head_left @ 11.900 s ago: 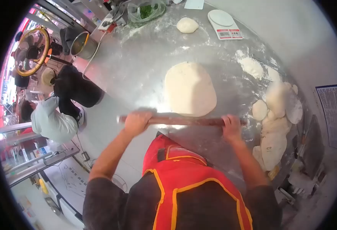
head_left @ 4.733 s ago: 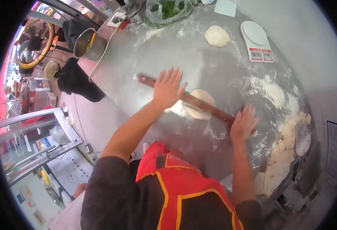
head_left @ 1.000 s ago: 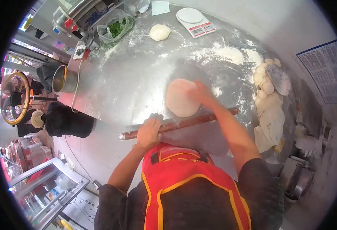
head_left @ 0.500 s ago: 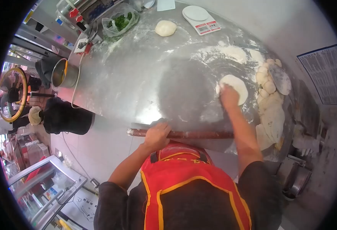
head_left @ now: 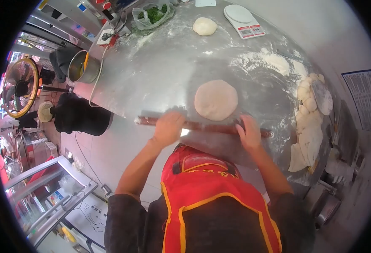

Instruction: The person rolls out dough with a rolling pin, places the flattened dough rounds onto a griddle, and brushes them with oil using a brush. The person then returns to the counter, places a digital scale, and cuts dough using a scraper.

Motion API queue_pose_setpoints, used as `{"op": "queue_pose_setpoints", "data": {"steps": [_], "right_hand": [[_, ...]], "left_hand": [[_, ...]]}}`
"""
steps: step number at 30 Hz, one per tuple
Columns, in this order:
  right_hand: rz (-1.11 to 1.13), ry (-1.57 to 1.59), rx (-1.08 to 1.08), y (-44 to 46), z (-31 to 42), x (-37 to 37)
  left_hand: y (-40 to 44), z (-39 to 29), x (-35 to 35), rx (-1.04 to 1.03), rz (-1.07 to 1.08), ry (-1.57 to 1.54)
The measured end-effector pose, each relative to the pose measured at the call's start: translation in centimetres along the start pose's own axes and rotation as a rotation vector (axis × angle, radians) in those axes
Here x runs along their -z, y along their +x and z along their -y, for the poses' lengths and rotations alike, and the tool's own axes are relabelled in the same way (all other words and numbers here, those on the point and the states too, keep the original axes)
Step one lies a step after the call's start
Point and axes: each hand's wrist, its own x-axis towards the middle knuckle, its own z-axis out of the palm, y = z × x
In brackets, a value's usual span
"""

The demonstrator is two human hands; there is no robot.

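Observation:
A long brown rolling pin (head_left: 210, 127) lies across the metal table near its front edge. My left hand (head_left: 169, 128) is wrapped round it, left of its middle. My right hand (head_left: 249, 130) rests on the pin toward its right end, thumb and fingers apart. Just beyond the pin, between my hands, a flat round piece of dough (head_left: 216, 100) lies on the table. A smaller lump of dough (head_left: 205, 26) sits farther back. Several dough pieces (head_left: 307, 126) are heaped at the right edge beside white flour (head_left: 276, 63).
A white scale (head_left: 244, 22) and a plastic bag of greens (head_left: 153, 15) stand at the back of the metal table (head_left: 151, 71). At the left edge are a metal pot (head_left: 84, 66), a white cable and a power strip (head_left: 106, 37). A person in black is at left.
The dough round has gone from the floured right side back to the middle, in front of the pin. My right hand has let go of the dough and come down onto the pin.

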Motion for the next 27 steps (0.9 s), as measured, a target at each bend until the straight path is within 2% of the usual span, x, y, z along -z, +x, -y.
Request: {"op": "queue_pose_setpoints", "data": {"steps": [2, 4, 5, 7, 10, 12, 17, 19, 21, 22, 23, 24, 25, 27], "right_hand": [[-0.030, -0.173, -0.031, -2.4, -0.8, 0.4], [0.008, -0.344, -0.129, -3.1, -0.6, 0.6], [-0.038, -0.342, -0.169, -2.7, -0.7, -0.1], [-0.137, -0.337, -0.252, -0.7, -1.4, -2.3], [-0.203, -0.343, -0.226, 5.2, -5.4, -3.3], [-0.079, -0.490, -0.285, 11.3, -7.3, -2.3], [-0.391, -0.535, -0.227, 23.5, -11.9, -1.1], [-0.321, -0.449, -0.142, 22.0, -11.6, -1.1], [-0.178, -0.395, -0.105, 17.0, -10.1, -1.9], [-0.090, -0.387, -0.109, 13.2, -8.8, -2.3], [-0.078, -0.320, -0.152, 9.9, -6.6, -2.2], [-0.065, -0.251, -0.196, 8.2, -5.3, -2.3], [-0.105, -0.271, -0.181, 8.7, -5.6, -2.5], [-0.187, -0.312, -0.138, 11.9, -7.5, -3.0]], "left_hand": [[1.4, 1.5, 0.6, 0.058, 0.016, 0.044], [2.4, 2.0, -0.8, 0.081, -0.173, 0.124], [2.8, 2.0, -1.7, 0.092, -0.264, 0.162], [3.9, 2.0, -2.8, 0.177, -0.246, 0.136], [9.4, 3.6, -3.5, 0.252, -0.222, 0.259], [14.8, 5.4, -2.8, 0.255, -0.233, 0.335], [26.4, 9.5, -1.3, 0.172, -0.407, 0.383], [26.6, 9.8, -0.8, 0.135, -0.437, 0.364], [21.5, 9.0, -1.7, 0.170, -0.409, 0.287], [17.8, 8.7, -2.5, 0.206, -0.257, 0.260], [14.0, 8.3, -3.5, 0.239, -0.105, 0.234], [11.1, 7.7, -4.4, 0.266, -0.117, 0.208], [10.6, 6.8, -3.6, 0.247, -0.164, 0.169], [14.2, 7.5, -3.1, 0.254, -0.153, 0.282]]}}
